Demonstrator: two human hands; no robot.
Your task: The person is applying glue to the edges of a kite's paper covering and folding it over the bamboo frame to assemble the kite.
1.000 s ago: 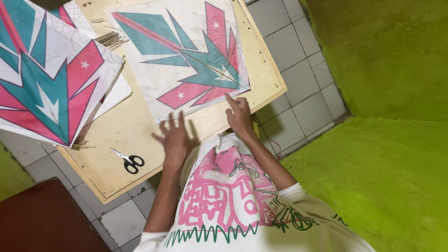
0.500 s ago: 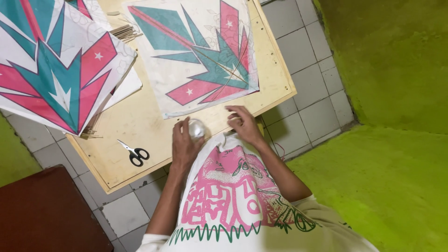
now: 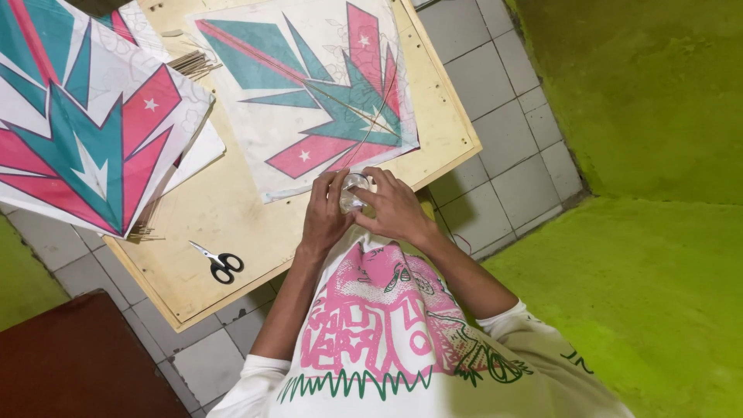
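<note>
Both my hands meet over the near edge of a wooden board [image 3: 232, 213]. My left hand [image 3: 325, 213] and my right hand [image 3: 395, 205] together grip a small clear container [image 3: 352, 193], fingers wrapped round it. Just beyond it lies a white paper kite sheet [image 3: 309, 93] printed with teal and pink pointed shapes and white stars; thin bamboo sticks cross it. What the container holds is too small to tell.
A stack of similar printed kites [image 3: 85, 131] covers the board's left side, with a bundle of thin sticks [image 3: 190, 63] behind it. Black-handled scissors [image 3: 218, 262] lie near the board's front edge. Grey floor tiles [image 3: 503, 139], a green mat [image 3: 658, 232] and a dark red surface [image 3: 70, 364] surround it.
My hands left the board's edge, picked up the small clear container and came together around it near my chest.
</note>
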